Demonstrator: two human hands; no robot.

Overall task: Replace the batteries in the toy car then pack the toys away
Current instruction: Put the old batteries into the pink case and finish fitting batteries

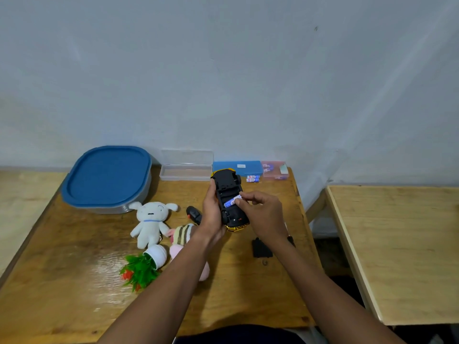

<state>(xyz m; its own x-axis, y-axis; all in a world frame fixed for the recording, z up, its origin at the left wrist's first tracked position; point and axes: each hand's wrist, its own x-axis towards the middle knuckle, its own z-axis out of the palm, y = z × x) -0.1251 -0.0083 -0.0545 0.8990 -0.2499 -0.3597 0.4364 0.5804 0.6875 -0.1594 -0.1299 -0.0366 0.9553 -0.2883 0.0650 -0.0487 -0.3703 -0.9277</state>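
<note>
While the left hand grips the toy car upside down above the wooden table, the right hand pinches a blue battery at the open underside bay; seating unclear, probably partial. Spare batteries lie near the blue case.

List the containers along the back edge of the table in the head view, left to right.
Blue-lidded tub → clear case, open → blue case → pink case.
</note>
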